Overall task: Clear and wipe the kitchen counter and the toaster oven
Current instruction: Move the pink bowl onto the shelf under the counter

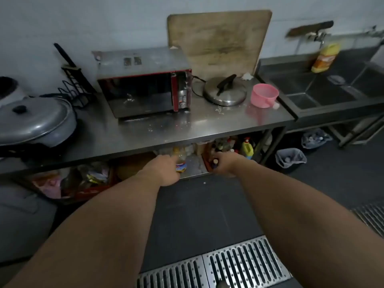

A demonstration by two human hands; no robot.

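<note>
A red toaster oven (145, 90) stands on the steel counter (207, 125), with crumbs scattered in front of it. To its right lie a steel pot lid (225, 92) and a pink cup (264, 95). Both my arms reach down to the shelf under the counter. My left hand (164, 170) grips a clear bottle (181, 163) with a colourful label. My right hand (227, 163) is closed around a small dark bottle (215, 162) with a light cap.
A big grey lidded pan (35, 121) and a black wire rack (76, 86) sit at the counter's left. A cutting board (220, 38) leans on the wall. A steel sink (324, 90) lies right. Bottles and bags crowd the lower shelf; floor grates (218, 269) are below.
</note>
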